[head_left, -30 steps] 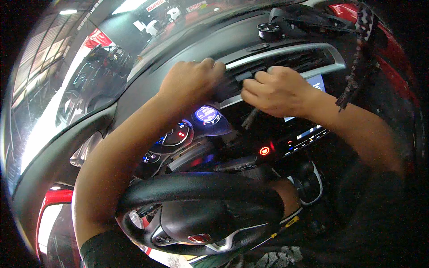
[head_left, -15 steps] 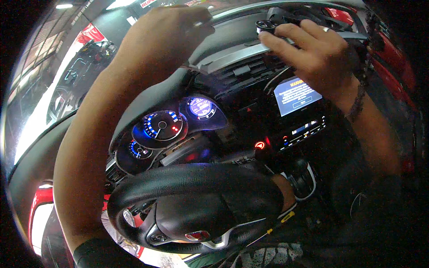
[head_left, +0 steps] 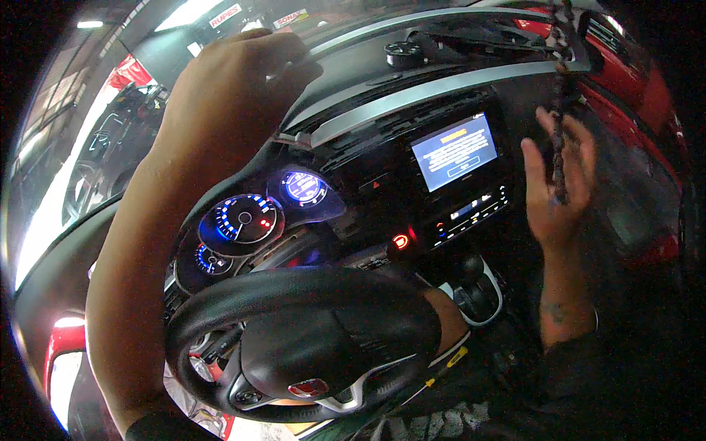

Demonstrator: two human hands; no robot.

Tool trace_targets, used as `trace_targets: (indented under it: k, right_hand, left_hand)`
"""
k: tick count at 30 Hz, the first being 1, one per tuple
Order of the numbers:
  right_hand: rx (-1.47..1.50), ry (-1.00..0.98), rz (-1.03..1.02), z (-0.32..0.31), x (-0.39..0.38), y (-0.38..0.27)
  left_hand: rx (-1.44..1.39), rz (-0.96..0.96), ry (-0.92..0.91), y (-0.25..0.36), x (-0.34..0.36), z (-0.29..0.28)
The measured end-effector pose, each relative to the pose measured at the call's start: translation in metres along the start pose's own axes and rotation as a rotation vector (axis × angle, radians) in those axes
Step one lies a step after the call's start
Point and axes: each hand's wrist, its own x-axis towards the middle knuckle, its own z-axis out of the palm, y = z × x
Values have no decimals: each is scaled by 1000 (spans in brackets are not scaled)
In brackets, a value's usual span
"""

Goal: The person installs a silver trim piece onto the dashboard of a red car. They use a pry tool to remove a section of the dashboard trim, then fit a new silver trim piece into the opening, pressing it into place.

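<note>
Hands: L hand [head_left: 239,84] curled at L end of silver trim [head_left: 412,97] (exact finger grip hard to see); R hand [head_left: 544,204] wide, fingers apart, behind dark hanging cord [head_left: 560,103].
Trim: long loop, held up over dash [head_left: 353,94], black round part [head_left: 404,53] visible thru it.
Screen [head_left: 456,156]: lit, below trim.
Gauges [head_left: 245,219]: lit, nr L forearm.
Wheel [head_left: 294,290]: black, btwn gauges & torso.
Yellow tool [head_left: 457,358]: low, R of wheel.

My left arm [head_left: 132,272] rises, bent, up the left side to a raised left hand [head_left: 235,88] with curled fingers [head_left: 303,70], while my right forearm [head_left: 562,283] stands nearly upright, its right hand [head_left: 546,200] lower and open, fingers loosely spread and pointing upward.
</note>
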Motion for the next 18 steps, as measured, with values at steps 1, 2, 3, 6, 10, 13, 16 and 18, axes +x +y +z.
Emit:
trace_targets:
  k: [1, 2, 3, 6, 10, 13, 16, 18]
  right_hand:
    - [62, -23, 106, -4, -8, -6]
    - [112, -36, 212, -12, -15, -12]
    - [150, -78, 347, -16, -20, -28]
    - [328, -97, 520, -16, -43, -35]
    - [601, -165, 749, -14, -58, -41]
    - [874, -122, 853, -11, -43, -48]
    - [1073, -83, 915, 8, -22, -47]
    - [1287, -18, 957, 18, -12, -42]
  left_hand:
    - [-1, 14, 12, 0, 0, 3]
    - [-17, 7, 16, 0, 1, 4]
    - [-32, -6, 12, -2, -1, 7]
    - [-140, -221, -199, 3, -4, 7]
    - [-677, -313, -611, -13, -17, 20]
    - [-1000, -276, -965, -19, -19, 29]
    - [-1185, -282, -1158, -19, -20, 36]
    - [-1100, -345, -1172, -15, -19, 29]
